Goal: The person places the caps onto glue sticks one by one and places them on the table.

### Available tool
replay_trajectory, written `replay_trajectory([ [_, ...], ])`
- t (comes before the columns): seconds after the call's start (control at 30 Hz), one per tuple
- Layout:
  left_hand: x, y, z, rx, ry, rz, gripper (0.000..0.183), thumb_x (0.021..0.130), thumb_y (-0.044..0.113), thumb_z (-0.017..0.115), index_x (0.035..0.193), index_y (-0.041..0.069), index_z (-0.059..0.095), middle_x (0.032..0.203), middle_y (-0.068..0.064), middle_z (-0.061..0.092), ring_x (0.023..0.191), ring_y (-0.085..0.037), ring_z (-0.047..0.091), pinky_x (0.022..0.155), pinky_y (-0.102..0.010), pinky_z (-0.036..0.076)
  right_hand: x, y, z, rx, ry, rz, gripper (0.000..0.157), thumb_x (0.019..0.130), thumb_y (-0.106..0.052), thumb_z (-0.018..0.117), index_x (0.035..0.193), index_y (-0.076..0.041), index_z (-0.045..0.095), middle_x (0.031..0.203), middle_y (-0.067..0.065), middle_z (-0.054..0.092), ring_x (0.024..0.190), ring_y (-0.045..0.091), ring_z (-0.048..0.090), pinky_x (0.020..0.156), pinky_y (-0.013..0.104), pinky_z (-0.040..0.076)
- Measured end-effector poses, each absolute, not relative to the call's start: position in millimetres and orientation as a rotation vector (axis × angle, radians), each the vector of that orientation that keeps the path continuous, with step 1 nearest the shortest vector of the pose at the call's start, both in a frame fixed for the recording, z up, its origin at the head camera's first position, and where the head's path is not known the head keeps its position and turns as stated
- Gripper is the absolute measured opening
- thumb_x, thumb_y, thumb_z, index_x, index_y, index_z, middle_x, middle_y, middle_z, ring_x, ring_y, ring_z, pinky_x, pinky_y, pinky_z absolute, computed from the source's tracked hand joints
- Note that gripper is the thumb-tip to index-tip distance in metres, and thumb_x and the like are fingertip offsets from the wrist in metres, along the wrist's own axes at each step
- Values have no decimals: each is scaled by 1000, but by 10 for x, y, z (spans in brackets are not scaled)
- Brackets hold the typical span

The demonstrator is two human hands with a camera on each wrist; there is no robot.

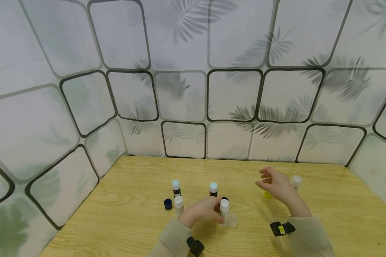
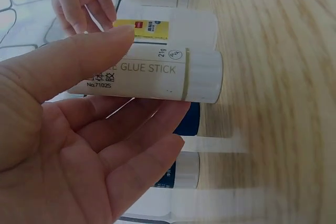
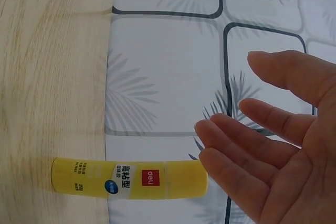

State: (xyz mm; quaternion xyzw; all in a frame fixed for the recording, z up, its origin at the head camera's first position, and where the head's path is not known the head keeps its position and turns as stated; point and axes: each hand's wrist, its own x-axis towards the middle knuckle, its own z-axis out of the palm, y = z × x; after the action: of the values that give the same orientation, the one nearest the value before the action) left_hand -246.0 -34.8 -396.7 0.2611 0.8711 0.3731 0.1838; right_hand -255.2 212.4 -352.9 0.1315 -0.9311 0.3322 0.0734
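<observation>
A white cylindrical plastic glue stick [image 1: 224, 211] is grasped by the left hand [image 1: 205, 211], apparently being placed, with steady release seemingly required, while the right hand [image 1: 280, 185] is held empty, fingers relaxed.

Six glue sticks [image 1: 224, 212] (three white, two dark-labelled, one yellow), three loose caps [image 1: 168, 204], two hands [image 1: 205, 211], one table [image 1: 115, 221]

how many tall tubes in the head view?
6: left-rear dark tube, centre-rear dark tube, front-left white tube, white tube at the left grip, yellow tube behind the right grip, white-topped tube right of that. More may be hidden.
</observation>
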Motion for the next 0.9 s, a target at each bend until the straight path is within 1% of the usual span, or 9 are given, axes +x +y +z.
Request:
replay_trajectory([
  [0.43,-2465,-337,-4019,755,2493,1004,25,75,9,71,96,8,57,83,5,55,73,-7,51,66,-23,43,-2549,2130,-3531,404,-2808,1000,44,84,-23,62,115,5,47,106,25,53,92,37,54,71,43,47],
  [0.63,-2461,-328,-3998,772,2466,1063,22,76,7,69,95,9,58,82,6,56,71,-7,51,64,-24,43,-2540,2127,-3519,406,-2809,1007,44,84,-22,61,114,6,47,106,25,53,92,37,54,70,43,47],
  [0.73,-2452,-330,-3970,782,2455,1094,21,77,7,68,95,10,58,82,6,56,73,-7,52,65,-24,43,-2538,2126,-3516,405,-2811,1007,44,84,-22,61,114,6,47,106,24,53,92,37,54,71,43,47],
  [0.9,-2436,-342,-3900,841,2456,1154,20,79,7,66,97,8,57,86,6,57,80,-6,54,70,-22,44,-2539,2126,-3519,401,-2815,1006,44,84,-24,61,114,6,47,106,24,53,93,37,54,71,43,47],
])
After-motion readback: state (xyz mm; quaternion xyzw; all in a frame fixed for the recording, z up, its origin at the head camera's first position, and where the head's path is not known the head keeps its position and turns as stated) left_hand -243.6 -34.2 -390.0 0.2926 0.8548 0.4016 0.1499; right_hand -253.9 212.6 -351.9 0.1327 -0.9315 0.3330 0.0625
